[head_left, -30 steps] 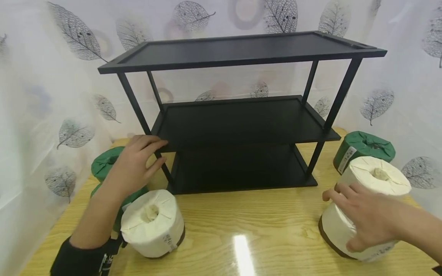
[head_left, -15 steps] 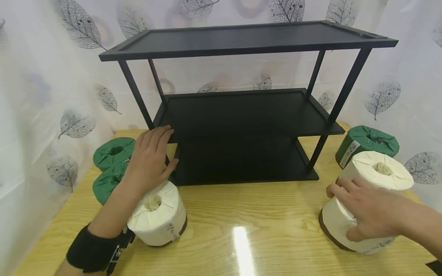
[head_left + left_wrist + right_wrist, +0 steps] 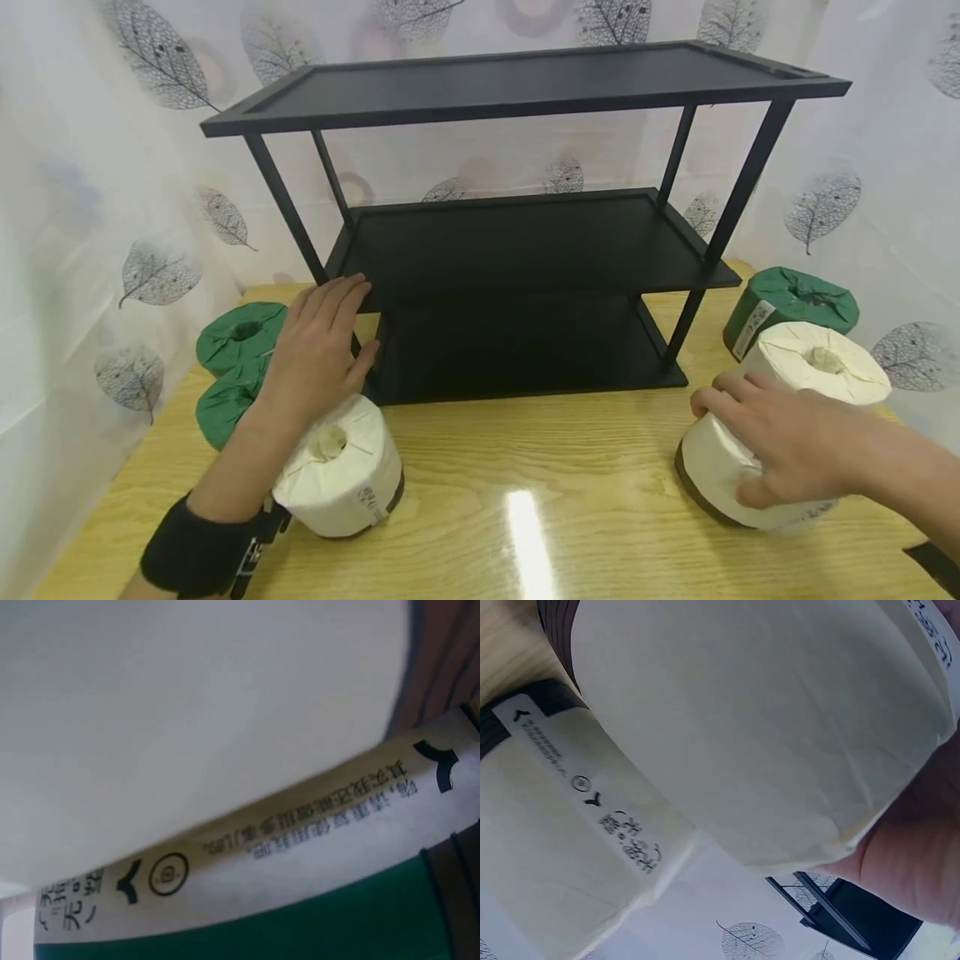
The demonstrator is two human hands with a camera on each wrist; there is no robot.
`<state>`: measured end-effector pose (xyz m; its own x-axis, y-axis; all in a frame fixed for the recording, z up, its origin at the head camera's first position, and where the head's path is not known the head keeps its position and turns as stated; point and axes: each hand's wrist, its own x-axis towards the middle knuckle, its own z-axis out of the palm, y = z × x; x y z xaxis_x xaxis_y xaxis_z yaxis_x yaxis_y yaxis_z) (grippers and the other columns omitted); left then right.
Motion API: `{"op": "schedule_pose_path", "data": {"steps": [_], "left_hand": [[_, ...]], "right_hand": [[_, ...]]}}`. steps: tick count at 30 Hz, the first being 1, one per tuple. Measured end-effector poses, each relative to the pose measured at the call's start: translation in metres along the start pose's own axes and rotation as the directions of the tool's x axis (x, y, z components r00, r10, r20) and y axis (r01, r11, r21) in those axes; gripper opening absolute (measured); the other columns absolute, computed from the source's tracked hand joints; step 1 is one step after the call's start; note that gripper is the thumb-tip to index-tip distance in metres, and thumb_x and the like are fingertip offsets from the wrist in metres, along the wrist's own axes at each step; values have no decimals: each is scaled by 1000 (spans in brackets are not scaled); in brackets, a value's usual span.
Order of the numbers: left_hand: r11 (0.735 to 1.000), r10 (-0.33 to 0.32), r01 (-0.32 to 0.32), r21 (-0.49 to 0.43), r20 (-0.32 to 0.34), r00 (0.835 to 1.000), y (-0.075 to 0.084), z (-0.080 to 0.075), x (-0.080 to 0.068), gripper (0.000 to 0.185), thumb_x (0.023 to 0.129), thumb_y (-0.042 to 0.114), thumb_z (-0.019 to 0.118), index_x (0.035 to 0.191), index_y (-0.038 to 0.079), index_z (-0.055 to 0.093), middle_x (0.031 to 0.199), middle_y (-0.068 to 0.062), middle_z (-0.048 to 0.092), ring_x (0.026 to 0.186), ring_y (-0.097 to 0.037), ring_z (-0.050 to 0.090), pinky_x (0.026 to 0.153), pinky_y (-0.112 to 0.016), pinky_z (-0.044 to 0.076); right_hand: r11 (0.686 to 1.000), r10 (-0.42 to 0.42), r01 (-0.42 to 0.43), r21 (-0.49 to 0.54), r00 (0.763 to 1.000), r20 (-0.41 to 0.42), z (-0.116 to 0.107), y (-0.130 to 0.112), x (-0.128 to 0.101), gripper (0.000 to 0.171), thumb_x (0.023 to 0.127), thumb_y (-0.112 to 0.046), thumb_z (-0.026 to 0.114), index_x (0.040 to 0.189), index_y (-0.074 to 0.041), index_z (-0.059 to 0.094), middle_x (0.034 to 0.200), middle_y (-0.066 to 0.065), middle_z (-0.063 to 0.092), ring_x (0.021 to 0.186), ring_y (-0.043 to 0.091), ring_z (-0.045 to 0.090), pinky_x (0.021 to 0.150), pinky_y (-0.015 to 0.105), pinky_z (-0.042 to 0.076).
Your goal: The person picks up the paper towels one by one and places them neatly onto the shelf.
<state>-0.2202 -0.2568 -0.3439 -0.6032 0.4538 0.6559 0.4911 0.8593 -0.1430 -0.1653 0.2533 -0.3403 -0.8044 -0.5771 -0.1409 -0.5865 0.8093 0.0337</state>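
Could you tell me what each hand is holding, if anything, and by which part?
The right hand grips a white paper roll by its side; the left hand holds nothing.

We saw two green-wrapped rolls (image 3: 242, 333) lying just to the left of the left hand (image 3: 318, 350), one behind the other and touching. A third green roll (image 3: 791, 308) sat on its side beyond the right hand (image 3: 787, 442), near the backdrop. All of them rested on a pale wooden table (image 3: 570, 467), which showed a bright glare between the hands. A white curtain printed with grey leaves (image 3: 112, 208) closed in the table behind and on both sides.
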Motion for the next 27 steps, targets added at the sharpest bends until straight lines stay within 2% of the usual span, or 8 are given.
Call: {"op": "schedule_pose_path", "data": {"steps": [4, 10, 15, 19, 27], "left_hand": [[1000, -8, 8, 0, 5, 1000, 0, 0, -1, 70, 82, 18, 74, 141, -7, 46, 146, -24, 48, 133, -41, 45, 112, -55, 32], [1000, -8, 8, 3, 8, 1000, 0, 1, 0, 71, 81, 18, 75, 141, -7, 45, 145, -24, 48, 133, -41, 45, 111, -56, 33], [1000, 2, -2, 17, 22, 1000, 0, 2, 0, 73, 81, 19, 75, 142, -7, 44, 146, -24, 47, 134, -41, 44, 111, -56, 33], [1000, -4, 3, 22, 35, 999, 0, 3, -1, 74, 82, 21, 75, 142, -6, 43, 148, -24, 46, 135, -41, 43, 112, -55, 32], [1000, -10, 9, 20, 33, 999, 0, 2, -2, 73, 83, 23, 74, 143, -6, 43, 148, -24, 46, 134, -42, 43, 112, -55, 31]], "right_hand": [[999, 13, -13, 37, 1000, -5, -14, -2, 5, 68, 63, -37, 82, 121, -28, 49, 120, -3, 50, 103, 22, 47, 55, 27, 43], [999, -5, 6, 47, 1000, -14, -31, -3, 17, 71, 63, -40, 84, 124, -26, 50, 122, 0, 53, 101, 21, 48, 61, 31, 45], [999, 3, -3, 52, 1000, -9, -39, -6, 29, 72, 63, -45, 84, 124, -28, 51, 125, 2, 54, 102, 22, 50, 64, 34, 46], [997, -11, 12, 79, 1000, -14, -45, -8, 41, 69, 64, -42, 83, 124, -28, 51, 125, 3, 54, 105, 25, 51, 67, 36, 47], [991, 2, 5, 135, 999, -47, -53, -12, 67, 68, 64, -43, 83, 123, -25, 53, 120, 4, 56, 100, 24, 52, 64, 35, 47]]}}
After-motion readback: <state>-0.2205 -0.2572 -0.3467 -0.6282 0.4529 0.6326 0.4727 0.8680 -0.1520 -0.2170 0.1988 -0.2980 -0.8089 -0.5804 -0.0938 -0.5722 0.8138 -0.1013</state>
